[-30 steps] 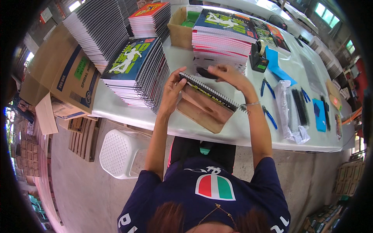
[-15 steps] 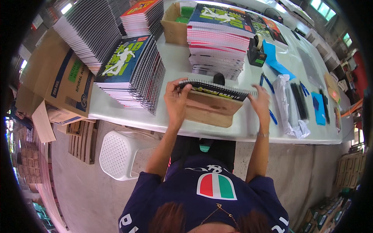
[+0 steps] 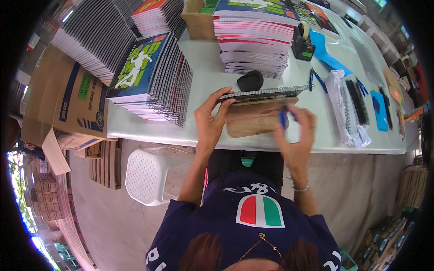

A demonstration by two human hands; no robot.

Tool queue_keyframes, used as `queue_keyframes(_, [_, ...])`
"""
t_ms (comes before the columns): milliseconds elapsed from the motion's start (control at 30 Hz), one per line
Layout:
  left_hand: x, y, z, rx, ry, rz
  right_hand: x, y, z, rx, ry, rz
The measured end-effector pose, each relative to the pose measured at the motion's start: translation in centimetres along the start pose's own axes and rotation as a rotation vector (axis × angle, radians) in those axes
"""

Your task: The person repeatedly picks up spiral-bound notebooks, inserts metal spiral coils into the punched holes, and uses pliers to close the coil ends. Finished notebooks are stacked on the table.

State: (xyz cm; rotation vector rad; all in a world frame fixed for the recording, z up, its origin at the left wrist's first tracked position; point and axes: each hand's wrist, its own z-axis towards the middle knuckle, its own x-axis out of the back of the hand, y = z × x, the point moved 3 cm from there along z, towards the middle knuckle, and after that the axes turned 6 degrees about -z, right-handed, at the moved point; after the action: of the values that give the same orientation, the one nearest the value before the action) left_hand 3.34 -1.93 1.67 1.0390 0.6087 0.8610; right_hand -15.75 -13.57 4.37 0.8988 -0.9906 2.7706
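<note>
A spiral notebook (image 3: 262, 94) stands on edge against a wooden block (image 3: 251, 127), its coil uppermost and sticking out past the right end. My left hand (image 3: 211, 119) grips its left end, thumb in front and fingers behind. Just in front of the block's right side, my right hand (image 3: 296, 137) is closed around blue-handled pliers (image 3: 283, 117); the hand and tool are smeared by motion. A rounded black object (image 3: 250, 81) sits behind the notebook. Near the coil's right end lies another blue-handled tool (image 3: 318, 80).
Tall stacks of spiral notebooks (image 3: 156, 77) stand left, with an unbound-looking stack (image 3: 255, 43) at the back. A tape dispenser (image 3: 303, 45), blue strip (image 3: 327, 56) and wrapped coils (image 3: 346, 110) lie right. A cardboard box (image 3: 74, 104) and white stool (image 3: 147, 176) flank the table's left.
My right hand has left the coil's right end and moved down and inward, now with blue-handled pliers from the table. My left hand still holds the notebook. The view has shifted slightly.
</note>
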Motion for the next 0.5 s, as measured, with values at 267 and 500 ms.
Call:
queue_keyframes(267, [0.1, 0.1, -0.1, 0.082, -0.033, -0.096, -5.9, -3.9, -0.5, 0.170, -0.073, 0.038])
queue_keyframes(500, [0.2, -0.4, -0.4, 0.016, -0.016, -0.057, -6.8, -4.2, -1.0, 0.138, -0.063, 0.036])
